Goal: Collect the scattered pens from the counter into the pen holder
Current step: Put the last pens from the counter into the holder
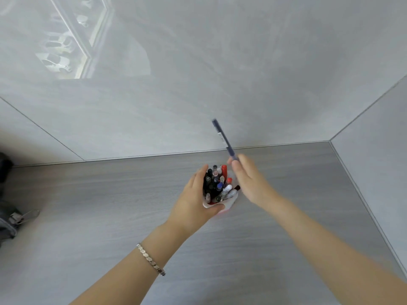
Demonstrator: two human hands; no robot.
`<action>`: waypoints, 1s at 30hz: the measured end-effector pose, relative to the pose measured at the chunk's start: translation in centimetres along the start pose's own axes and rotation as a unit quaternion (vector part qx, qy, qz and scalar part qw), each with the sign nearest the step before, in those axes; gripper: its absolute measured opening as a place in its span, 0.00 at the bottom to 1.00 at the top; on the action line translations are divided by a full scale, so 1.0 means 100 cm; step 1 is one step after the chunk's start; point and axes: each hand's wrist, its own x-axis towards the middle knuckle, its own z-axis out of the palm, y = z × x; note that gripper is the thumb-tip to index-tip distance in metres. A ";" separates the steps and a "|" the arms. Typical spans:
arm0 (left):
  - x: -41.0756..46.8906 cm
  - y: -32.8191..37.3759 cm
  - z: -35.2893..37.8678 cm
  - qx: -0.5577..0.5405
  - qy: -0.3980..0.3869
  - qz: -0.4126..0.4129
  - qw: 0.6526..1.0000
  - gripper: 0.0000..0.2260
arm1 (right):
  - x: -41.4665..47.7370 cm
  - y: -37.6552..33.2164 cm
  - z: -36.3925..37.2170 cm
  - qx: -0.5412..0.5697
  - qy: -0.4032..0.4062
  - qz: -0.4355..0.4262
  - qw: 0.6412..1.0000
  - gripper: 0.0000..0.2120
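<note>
A white and red pen holder [229,202] stands on the grey counter [110,205], packed with several pens [217,183] in black, red, blue and grey. My left hand [193,199] wraps around the holder's left side and front rim. My right hand [248,179] is just right of the holder and pinches a dark blue pen [223,137] at its lower end. The pen points up and to the left, above the holder. No loose pens lie on the counter in view.
A grey tiled wall [220,73] rises right behind the holder, and a side wall [374,139] closes the right. A dark bag with a metal clip [19,216] sits at the counter's left edge. A silver bracelet [150,259] is on my left wrist.
</note>
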 end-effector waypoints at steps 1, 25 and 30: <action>0.001 0.000 -0.001 0.001 0.004 -0.003 1.000 0.40 | -0.001 0.001 -0.012 0.010 0.011 -0.001 1.000 0.10; 0.002 0.000 0.005 0.021 0.025 -0.016 0.999 0.45 | -0.008 -0.001 0.003 -0.280 -0.160 -0.017 0.946 0.38; 0.010 0.006 0.009 0.035 0.023 -0.050 0.998 0.45 | -0.008 0.006 -0.011 -0.118 -0.185 0.026 0.975 0.34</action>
